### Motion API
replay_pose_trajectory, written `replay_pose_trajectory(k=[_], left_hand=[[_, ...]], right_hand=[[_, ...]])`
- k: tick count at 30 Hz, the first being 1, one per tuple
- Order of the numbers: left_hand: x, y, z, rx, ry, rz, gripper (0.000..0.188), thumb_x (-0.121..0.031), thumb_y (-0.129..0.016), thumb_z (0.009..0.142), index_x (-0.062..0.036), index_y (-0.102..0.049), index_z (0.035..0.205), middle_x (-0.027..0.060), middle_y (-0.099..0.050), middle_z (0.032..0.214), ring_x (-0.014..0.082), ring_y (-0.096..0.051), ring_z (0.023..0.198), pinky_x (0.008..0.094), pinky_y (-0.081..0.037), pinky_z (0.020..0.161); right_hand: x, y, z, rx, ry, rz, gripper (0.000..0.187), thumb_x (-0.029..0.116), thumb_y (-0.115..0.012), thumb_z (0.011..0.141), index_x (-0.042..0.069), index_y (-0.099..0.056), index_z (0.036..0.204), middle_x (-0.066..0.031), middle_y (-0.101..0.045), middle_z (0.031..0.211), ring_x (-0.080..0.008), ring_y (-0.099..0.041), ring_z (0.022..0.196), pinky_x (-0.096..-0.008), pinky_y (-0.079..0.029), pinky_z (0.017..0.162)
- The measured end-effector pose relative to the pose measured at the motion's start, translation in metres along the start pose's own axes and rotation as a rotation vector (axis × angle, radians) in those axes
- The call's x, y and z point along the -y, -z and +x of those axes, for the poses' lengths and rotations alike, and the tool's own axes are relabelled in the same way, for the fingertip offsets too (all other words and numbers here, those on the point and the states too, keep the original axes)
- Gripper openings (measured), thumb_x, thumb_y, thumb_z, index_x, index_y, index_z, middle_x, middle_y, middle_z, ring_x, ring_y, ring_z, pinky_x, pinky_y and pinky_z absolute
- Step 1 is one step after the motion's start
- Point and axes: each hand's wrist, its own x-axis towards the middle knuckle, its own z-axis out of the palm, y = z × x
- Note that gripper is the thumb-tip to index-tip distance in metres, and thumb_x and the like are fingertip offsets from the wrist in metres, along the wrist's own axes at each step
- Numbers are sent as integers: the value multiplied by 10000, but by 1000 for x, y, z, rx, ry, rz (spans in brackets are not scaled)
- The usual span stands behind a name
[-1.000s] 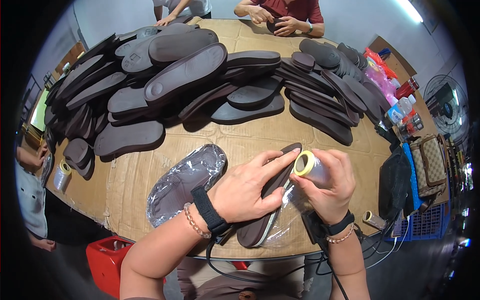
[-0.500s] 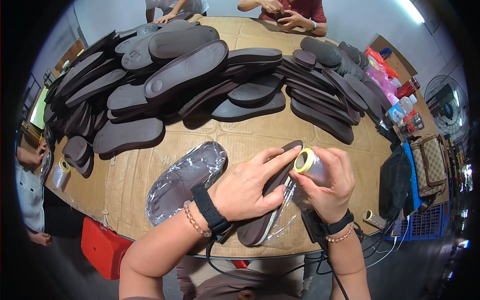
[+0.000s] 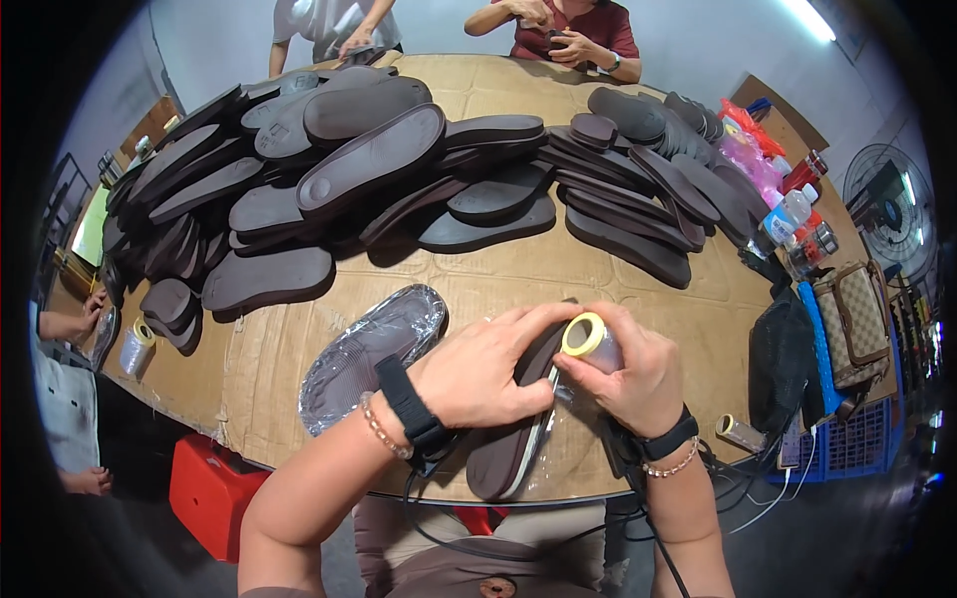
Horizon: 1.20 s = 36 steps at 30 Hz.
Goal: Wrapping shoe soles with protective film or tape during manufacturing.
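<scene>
A dark brown shoe sole (image 3: 498,461) with a pale edge strip lies near the table's front edge, tilted up slightly to the right. My left hand (image 3: 477,367) grips it from above, thumb along its right edge and fingers toward its far end. In my right hand (image 3: 641,364) is a roll of clear film (image 3: 590,341) with a yellow-rimmed core, close to the sole's far right side. Loose clear film shows along that side of the sole. Just left of my left hand rests another sole (image 3: 371,349), wrapped in clear film.
A large heap of brown soles (image 3: 374,164) covers the table's far side. More film rolls lie at left (image 3: 137,347) and right (image 3: 740,433). Bags, a bottle (image 3: 788,216) and cables crowd the right edge. A red stool (image 3: 207,493) stands at lower left. Other people work around the table.
My right hand and the film roll have moved slightly left and down, nearer the sole. My left hand stays on the sole. The whole view has shifted a little.
</scene>
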Motion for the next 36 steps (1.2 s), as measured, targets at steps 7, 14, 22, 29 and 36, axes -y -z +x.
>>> replay_pose_trajectory(k=[7,14,22,29,36], left_hand=[[-8,5,-1,-12,82,16,615,-238,-713,815,-116,-565,1400,197,-664,1187,311,-715,923,391,-591,798],[1,1,-7,-103,-61,36,609,-238,-739,803,-145,-600,1389,136,-634,1065,292,-686,826,353,-599,714],[4,-1,-10,-146,-106,25,618,-244,-737,805,-167,-598,1402,153,-643,1100,308,-683,770,375,-589,698],[6,-1,-11,-154,-84,14,603,-224,-739,816,-157,-623,1404,158,-665,1140,313,-700,810,360,-593,720],[7,-1,-11,-144,-72,-1,602,-213,-738,816,-138,-631,1404,149,-676,1166,288,-704,825,341,-591,731]], right_hand=[[-2,8,2,113,76,72,543,393,-828,842,53,-616,1209,-190,-720,945,-394,-718,849,-435,-574,735],[-5,17,3,157,14,354,453,314,-844,857,32,-670,1166,-168,-739,971,-347,-744,861,-371,-584,746],[-6,-2,1,-213,40,200,492,157,-951,708,35,-676,1098,-109,-725,941,-247,-729,814,-334,-576,725],[-4,-5,2,-251,92,107,486,148,-952,693,48,-670,1075,-105,-702,916,-273,-705,790,-354,-562,697],[-2,-6,3,-262,116,59,489,161,-950,687,58,-669,1073,-105,-700,911,-292,-696,778,-367,-554,686]])
